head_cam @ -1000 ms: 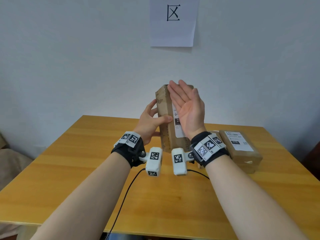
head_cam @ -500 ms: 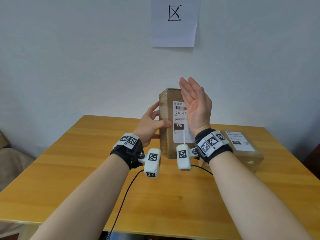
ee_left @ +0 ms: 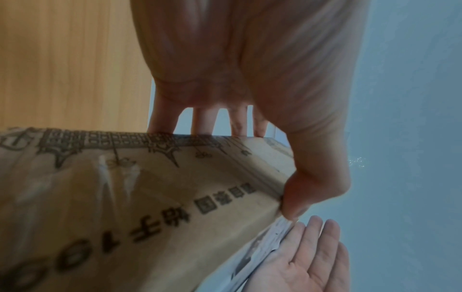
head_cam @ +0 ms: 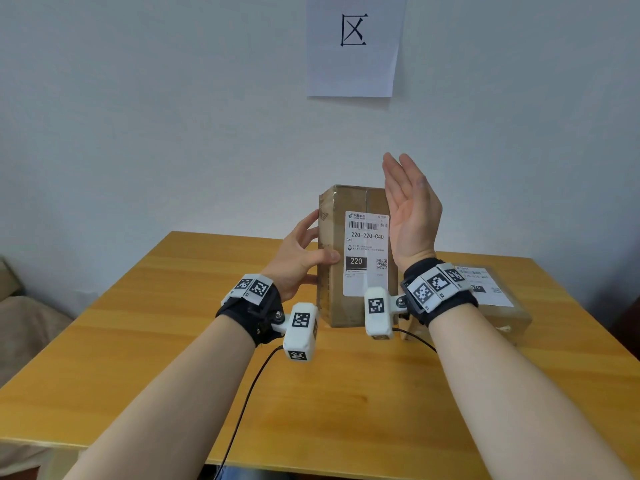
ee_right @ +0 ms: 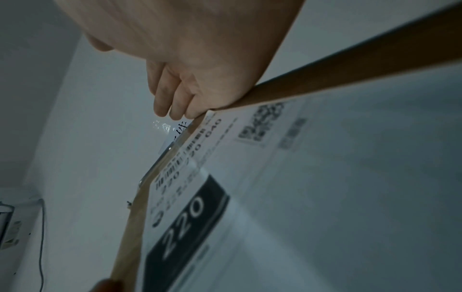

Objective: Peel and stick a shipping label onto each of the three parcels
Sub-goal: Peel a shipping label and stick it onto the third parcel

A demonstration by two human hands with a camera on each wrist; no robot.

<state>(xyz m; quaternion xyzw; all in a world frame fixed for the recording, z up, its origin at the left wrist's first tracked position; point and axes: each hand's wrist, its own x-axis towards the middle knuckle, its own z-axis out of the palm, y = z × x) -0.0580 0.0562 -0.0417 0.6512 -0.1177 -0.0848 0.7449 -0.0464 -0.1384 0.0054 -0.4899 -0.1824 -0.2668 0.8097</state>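
Cardboard parcel point(head_cam: 349, 258) upright, label point(head_cam: 366, 252) facing camera, left hand point(head_cam: 298, 258) steadying

The upright parcel point(head_cam: 349, 258) is blocking the desk's point(head_cam: 173, 358) far-middle, with a flat parcel point(head_cam: 498, 303) lying near the far right edge. The desk's left half and near edge are lying open for passage.

We're looking at plain white wall point(head_cam: 138, 116), paper sheet point(head_cam: 353, 46) with black character hanging on it, wooden table point(head_cam: 346, 393) sitting against wall, beige upholstery point(head_cam: 20, 327) showing far left.
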